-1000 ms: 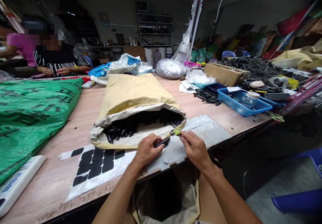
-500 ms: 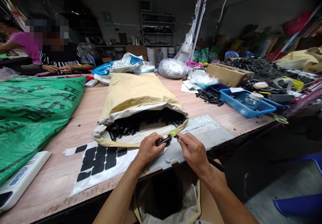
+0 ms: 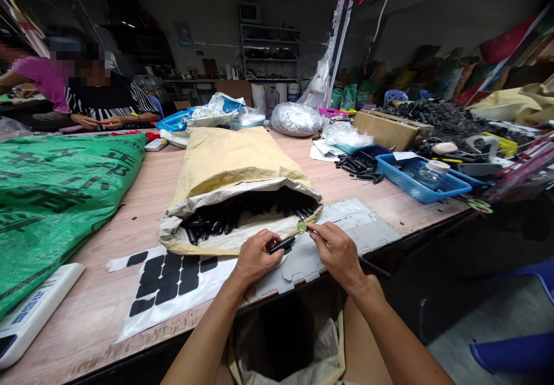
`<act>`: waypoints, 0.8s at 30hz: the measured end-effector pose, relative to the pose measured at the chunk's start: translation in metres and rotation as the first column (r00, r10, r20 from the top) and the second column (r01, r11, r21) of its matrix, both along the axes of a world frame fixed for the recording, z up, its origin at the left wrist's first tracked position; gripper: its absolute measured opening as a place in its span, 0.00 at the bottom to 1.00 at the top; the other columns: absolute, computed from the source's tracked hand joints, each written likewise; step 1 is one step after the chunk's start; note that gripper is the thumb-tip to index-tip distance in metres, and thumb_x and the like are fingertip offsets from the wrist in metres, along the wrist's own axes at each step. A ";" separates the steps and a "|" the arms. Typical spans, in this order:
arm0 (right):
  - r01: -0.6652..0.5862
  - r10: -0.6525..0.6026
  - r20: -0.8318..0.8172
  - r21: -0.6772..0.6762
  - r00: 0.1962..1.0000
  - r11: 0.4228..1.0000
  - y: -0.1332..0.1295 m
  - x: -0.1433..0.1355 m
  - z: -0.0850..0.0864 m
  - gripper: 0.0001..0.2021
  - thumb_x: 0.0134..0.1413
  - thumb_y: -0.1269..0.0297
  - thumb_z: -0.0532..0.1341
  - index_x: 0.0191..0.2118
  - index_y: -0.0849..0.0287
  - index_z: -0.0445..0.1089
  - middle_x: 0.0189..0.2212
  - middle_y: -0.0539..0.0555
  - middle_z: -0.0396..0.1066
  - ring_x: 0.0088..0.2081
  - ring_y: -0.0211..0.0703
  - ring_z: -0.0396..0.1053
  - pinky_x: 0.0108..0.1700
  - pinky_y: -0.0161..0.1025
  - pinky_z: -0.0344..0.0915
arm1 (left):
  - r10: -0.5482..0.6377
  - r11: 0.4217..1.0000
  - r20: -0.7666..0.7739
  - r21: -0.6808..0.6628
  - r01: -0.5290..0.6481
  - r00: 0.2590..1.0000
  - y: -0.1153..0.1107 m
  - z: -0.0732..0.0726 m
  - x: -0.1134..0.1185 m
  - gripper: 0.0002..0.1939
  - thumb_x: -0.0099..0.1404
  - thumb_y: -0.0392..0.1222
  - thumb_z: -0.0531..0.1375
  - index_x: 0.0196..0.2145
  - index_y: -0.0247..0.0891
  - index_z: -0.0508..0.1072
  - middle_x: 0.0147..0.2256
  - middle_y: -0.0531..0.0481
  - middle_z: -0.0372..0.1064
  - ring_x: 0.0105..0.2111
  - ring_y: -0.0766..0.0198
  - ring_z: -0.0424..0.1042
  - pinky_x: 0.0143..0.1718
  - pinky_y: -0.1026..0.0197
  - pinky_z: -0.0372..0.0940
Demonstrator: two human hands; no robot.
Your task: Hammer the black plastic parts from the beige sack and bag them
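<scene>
Half a second ago the disc (image 3: 302,227) was at, or very near, the tip of the tube (image 3: 282,245); the right hand (image 3: 337,252) has since drawn it back, and a gap shows. Judgement: one pass at the tip is finished or paused.

Left hand (image 3: 258,256): thumb and fingers pinching the tube, tip toward the right hand. Right hand: fingertips pinching the disc by its near side.

Count: one disc; one sack (image 3: 242,154) ahead of the left hand; one bag (image 3: 341,341) below both hands. Parts (image 3: 212,223) inside the sack overlap, uncountable.
</scene>
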State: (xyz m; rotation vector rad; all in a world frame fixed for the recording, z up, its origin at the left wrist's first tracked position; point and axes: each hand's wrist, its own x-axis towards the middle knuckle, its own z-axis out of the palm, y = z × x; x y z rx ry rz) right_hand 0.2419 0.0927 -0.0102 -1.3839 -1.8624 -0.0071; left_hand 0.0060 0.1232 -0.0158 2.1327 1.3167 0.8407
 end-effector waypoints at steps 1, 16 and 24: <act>0.011 -0.012 0.019 0.008 1.000 1.000 0.003 0.005 -0.003 0.13 0.66 0.66 0.57 0.51 0.51 0.75 0.38 0.54 0.75 0.43 0.46 0.71 0.47 0.40 0.66 | 0.005 1.000 -0.007 0.002 -0.005 1.000 0.000 0.000 0.000 0.08 0.58 0.39 0.63 0.38 0.42 0.77 0.33 0.53 0.72 0.32 0.63 0.68 0.35 0.62 0.62; 0.095 -0.098 0.151 0.027 0.984 0.995 0.008 0.013 -0.022 0.10 0.64 0.66 0.59 0.46 0.52 0.76 0.37 0.53 0.73 0.41 0.46 0.66 0.45 0.41 0.61 | -0.013 0.999 -0.011 -0.050 0.013 1.000 0.003 0.005 -0.001 0.08 0.63 0.47 0.63 0.38 0.42 0.76 0.35 0.52 0.73 0.33 0.62 0.68 0.35 0.62 0.60; 0.100 -0.102 0.156 0.021 0.982 0.995 0.008 0.013 -0.023 0.09 0.64 0.65 0.59 0.47 0.51 0.76 0.37 0.53 0.73 0.40 0.47 0.66 0.45 0.41 0.60 | -0.233 0.882 0.215 -0.363 0.300 0.948 -0.061 0.046 -0.003 0.12 0.68 0.52 0.59 0.41 0.42 0.76 0.34 0.53 0.72 0.33 0.63 0.67 0.33 0.64 0.59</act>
